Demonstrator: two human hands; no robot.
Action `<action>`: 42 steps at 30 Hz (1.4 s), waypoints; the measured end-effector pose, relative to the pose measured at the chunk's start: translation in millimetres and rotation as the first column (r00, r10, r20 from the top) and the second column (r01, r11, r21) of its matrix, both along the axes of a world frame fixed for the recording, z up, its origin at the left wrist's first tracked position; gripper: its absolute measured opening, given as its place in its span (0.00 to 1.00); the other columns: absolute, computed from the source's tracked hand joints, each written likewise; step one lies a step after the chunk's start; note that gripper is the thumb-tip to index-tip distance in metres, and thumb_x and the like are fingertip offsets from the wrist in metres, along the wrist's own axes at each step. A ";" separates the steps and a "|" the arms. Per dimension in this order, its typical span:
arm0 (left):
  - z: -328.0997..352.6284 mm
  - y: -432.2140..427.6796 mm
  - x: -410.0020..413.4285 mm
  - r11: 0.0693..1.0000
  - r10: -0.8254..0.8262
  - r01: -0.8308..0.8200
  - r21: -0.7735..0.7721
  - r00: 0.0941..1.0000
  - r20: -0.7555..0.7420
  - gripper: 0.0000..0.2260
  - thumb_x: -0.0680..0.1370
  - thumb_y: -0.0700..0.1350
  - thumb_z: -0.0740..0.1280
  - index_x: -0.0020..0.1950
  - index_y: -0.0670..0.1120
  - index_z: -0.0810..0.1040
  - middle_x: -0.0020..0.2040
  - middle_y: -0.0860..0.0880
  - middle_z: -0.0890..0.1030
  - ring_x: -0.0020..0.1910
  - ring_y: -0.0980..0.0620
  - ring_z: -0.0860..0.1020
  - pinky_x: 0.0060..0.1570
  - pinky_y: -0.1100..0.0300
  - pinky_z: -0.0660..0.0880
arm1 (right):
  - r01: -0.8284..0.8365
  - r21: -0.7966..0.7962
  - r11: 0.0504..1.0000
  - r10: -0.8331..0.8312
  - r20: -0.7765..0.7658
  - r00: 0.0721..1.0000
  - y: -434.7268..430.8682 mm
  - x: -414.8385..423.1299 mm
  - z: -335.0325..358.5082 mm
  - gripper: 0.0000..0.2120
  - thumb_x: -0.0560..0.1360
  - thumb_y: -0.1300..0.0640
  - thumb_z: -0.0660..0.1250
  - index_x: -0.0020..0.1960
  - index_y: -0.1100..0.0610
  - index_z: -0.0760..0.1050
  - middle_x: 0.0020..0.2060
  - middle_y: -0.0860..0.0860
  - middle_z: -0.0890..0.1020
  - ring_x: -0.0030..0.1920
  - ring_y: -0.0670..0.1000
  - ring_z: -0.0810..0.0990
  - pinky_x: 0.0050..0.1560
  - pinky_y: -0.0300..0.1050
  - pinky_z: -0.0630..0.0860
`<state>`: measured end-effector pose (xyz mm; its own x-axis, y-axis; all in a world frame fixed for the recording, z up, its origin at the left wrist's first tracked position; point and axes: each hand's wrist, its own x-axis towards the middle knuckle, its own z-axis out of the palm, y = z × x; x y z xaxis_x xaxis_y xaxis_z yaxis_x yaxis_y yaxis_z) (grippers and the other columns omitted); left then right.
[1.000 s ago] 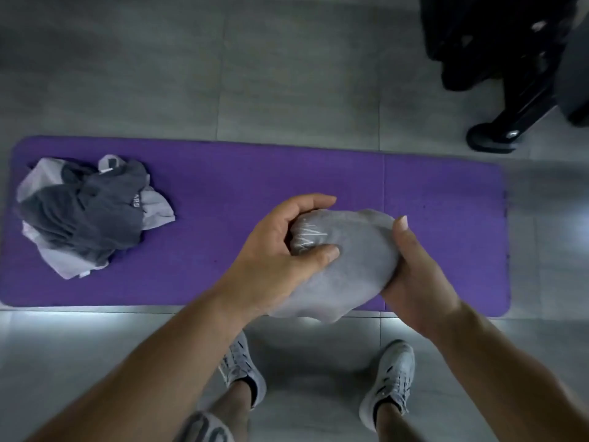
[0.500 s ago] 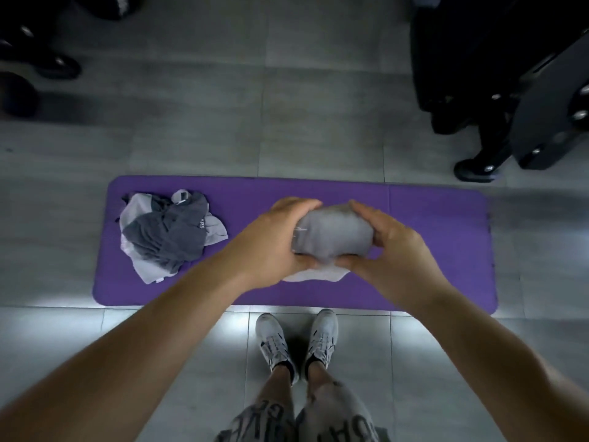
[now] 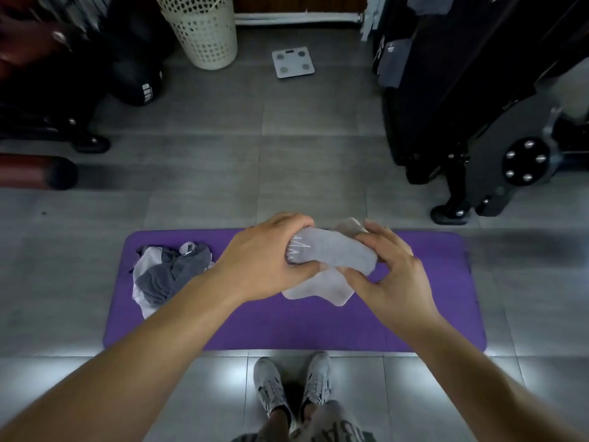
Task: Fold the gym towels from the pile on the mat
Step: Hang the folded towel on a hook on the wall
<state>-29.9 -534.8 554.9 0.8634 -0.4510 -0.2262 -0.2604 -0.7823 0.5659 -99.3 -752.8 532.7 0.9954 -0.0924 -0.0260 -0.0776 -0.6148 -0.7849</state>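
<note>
Light grey towel (image 3: 334, 253) bunched, long axis left-right above the purple mat (image 3: 414, 314).
Left hand (image 3: 264, 263) and right hand (image 3: 389, 275) grip its ends; soft, rumpled cloth.

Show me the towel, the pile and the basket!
towel (image 3: 334, 253): head view, middle of the grey roll.
pile (image 3: 169, 275): head view, dark grey cloth on top.
basket (image 3: 207, 36): head view, its holed side wall.

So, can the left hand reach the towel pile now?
Likely yes once freed: the left hand grips the grey towel with the right hand, but the pile lies uncovered to its left, nothing between.
</note>
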 end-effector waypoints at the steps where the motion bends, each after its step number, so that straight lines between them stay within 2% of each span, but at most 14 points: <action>1: 9.4 -1.7 4.3 1.000 0.004 -0.004 0.009 1.000 -0.028 0.24 0.74 0.69 0.65 0.66 0.62 0.69 0.60 0.64 0.74 0.53 0.60 0.76 0.54 0.55 0.75 | 0.016 0.013 1.000 -0.016 0.007 1.000 -8.2 -0.2 8.6 0.24 0.69 0.49 0.78 0.60 0.33 0.74 0.67 0.34 0.73 0.68 0.41 0.71 0.60 0.38 0.73; 3: 24.2 -2.5 14.6 0.995 0.078 -0.082 -0.054 0.994 -0.073 0.28 0.74 0.73 0.55 0.70 0.61 0.69 0.62 0.63 0.75 0.55 0.60 0.77 0.58 0.55 0.74 | 0.051 0.031 0.998 -0.052 0.032 0.998 -24.9 0.4 26.3 0.20 0.69 0.48 0.77 0.58 0.35 0.76 0.67 0.36 0.75 0.67 0.43 0.75 0.58 0.39 0.76; 4: 29.0 -2.2 21.3 0.982 0.148 -0.156 -0.109 0.985 -0.085 0.29 0.75 0.73 0.52 0.70 0.60 0.70 0.61 0.63 0.77 0.55 0.61 0.77 0.60 0.54 0.74 | 0.067 0.030 0.997 -0.069 0.044 0.997 -33.7 1.8 35.1 0.19 0.69 0.48 0.77 0.56 0.34 0.76 0.64 0.34 0.77 0.64 0.41 0.76 0.56 0.37 0.76; 6: 34.1 -1.1 36.5 0.955 0.250 -0.259 -0.142 0.965 -0.083 0.24 0.78 0.68 0.56 0.68 0.56 0.74 0.56 0.61 0.79 0.54 0.62 0.78 0.60 0.55 0.75 | 0.099 0.012 0.995 -0.100 0.032 0.995 -49.9 6.2 52.0 0.17 0.69 0.48 0.76 0.52 0.32 0.74 0.54 0.32 0.80 0.56 0.38 0.79 0.49 0.30 0.73; 8: 34.4 -2.0 52.5 0.956 0.282 -0.284 -0.071 0.959 -0.035 0.18 0.81 0.61 0.62 0.65 0.53 0.75 0.54 0.59 0.80 0.52 0.59 0.79 0.58 0.54 0.77 | 0.135 -0.009 0.991 -0.135 0.007 0.991 -65.1 11.9 61.9 0.18 0.70 0.49 0.75 0.52 0.31 0.74 0.48 0.35 0.80 0.49 0.38 0.79 0.45 0.32 0.72; 11: 33.3 -5.5 79.0 0.967 0.246 -0.247 0.067 0.969 0.023 0.14 0.80 0.57 0.66 0.62 0.52 0.77 0.53 0.55 0.81 0.51 0.54 0.80 0.56 0.52 0.78 | 0.213 -0.012 0.977 -0.213 -0.006 0.977 -83.1 24.8 67.4 0.17 0.71 0.52 0.75 0.56 0.37 0.76 0.46 0.39 0.81 0.47 0.40 0.79 0.44 0.35 0.73; 15: 34.0 -13.2 129.8 0.967 0.215 -0.214 0.138 0.977 0.005 0.12 0.80 0.56 0.67 0.60 0.52 0.77 0.53 0.55 0.80 0.53 0.51 0.80 0.55 0.55 0.76 | 0.310 0.034 0.950 -0.309 -0.026 0.951 -96.1 61.1 68.7 0.15 0.73 0.50 0.74 0.55 0.36 0.74 0.42 0.40 0.82 0.46 0.42 0.80 0.42 0.41 0.76; 21: 17.8 -32.3 259.2 0.951 0.103 -0.133 0.280 0.988 0.120 0.17 0.80 0.58 0.64 0.65 0.52 0.75 0.61 0.51 0.81 0.61 0.47 0.79 0.57 0.53 0.76 | 0.436 0.100 0.894 -0.434 -0.047 0.900 -106.2 171.1 56.0 0.15 0.74 0.48 0.73 0.59 0.39 0.75 0.42 0.41 0.83 0.40 0.40 0.80 0.41 0.42 0.78; 25: 2.3 -54.0 389.0 0.933 -0.039 -0.035 0.358 0.980 0.197 0.17 0.80 0.58 0.62 0.66 0.52 0.74 0.62 0.49 0.80 0.61 0.44 0.78 0.55 0.53 0.75 | 0.509 0.109 0.854 -0.507 -0.044 0.861 -107.7 284.9 39.6 0.15 0.74 0.48 0.74 0.56 0.37 0.74 0.41 0.41 0.84 0.40 0.43 0.82 0.39 0.45 0.80; 28: -4.5 -74.5 501.6 0.923 -0.129 0.048 0.381 0.973 0.191 0.17 0.81 0.57 0.61 0.66 0.52 0.74 0.62 0.49 0.79 0.61 0.45 0.78 0.56 0.52 0.76 | 0.584 0.112 0.804 -0.579 -0.076 0.811 -109.0 380.9 29.5 0.14 0.74 0.50 0.75 0.55 0.36 0.75 0.40 0.35 0.82 0.39 0.40 0.81 0.37 0.45 0.79; 32: -1.3 -97.8 640.9 0.894 -0.220 0.139 0.427 0.964 0.148 0.17 0.81 0.55 0.61 0.64 0.48 0.75 0.61 0.47 0.80 0.61 0.43 0.78 0.56 0.52 0.75 | 0.653 0.113 0.749 -0.646 -0.097 0.757 -112.9 499.1 38.2 0.13 0.74 0.52 0.75 0.55 0.41 0.77 0.42 0.33 0.81 0.41 0.37 0.80 0.39 0.40 0.76; 37: 22.0 -146.2 763.8 0.840 -0.357 0.260 0.477 0.926 0.125 0.11 0.82 0.54 0.60 0.52 0.47 0.71 0.54 0.45 0.79 0.56 0.42 0.78 0.46 0.54 0.70 | 0.747 0.115 0.655 -0.744 -0.074 0.664 -134.6 589.2 64.2 0.14 0.73 0.49 0.75 0.57 0.41 0.77 0.43 0.34 0.82 0.43 0.38 0.81 0.42 0.41 0.78; 39: 28.7 -172.8 803.0 0.830 -0.403 0.303 0.469 0.906 0.128 0.12 0.81 0.55 0.60 0.54 0.47 0.73 0.53 0.46 0.79 0.55 0.42 0.78 0.44 0.54 0.70 | 0.772 0.108 0.627 -0.771 -0.053 0.634 -150.6 617.4 76.3 0.14 0.73 0.48 0.74 0.58 0.41 0.77 0.43 0.36 0.82 0.44 0.39 0.82 0.44 0.43 0.80; 42: 35.3 -220.0 855.0 0.823 -0.485 0.390 0.414 0.861 0.154 0.14 0.82 0.56 0.59 0.60 0.48 0.74 0.54 0.47 0.78 0.52 0.43 0.79 0.44 0.53 0.75 | 0.788 0.106 0.606 -0.788 -0.052 0.613 -181.2 657.8 84.6 0.14 0.74 0.47 0.74 0.58 0.40 0.77 0.45 0.36 0.83 0.46 0.39 0.82 0.46 0.45 0.80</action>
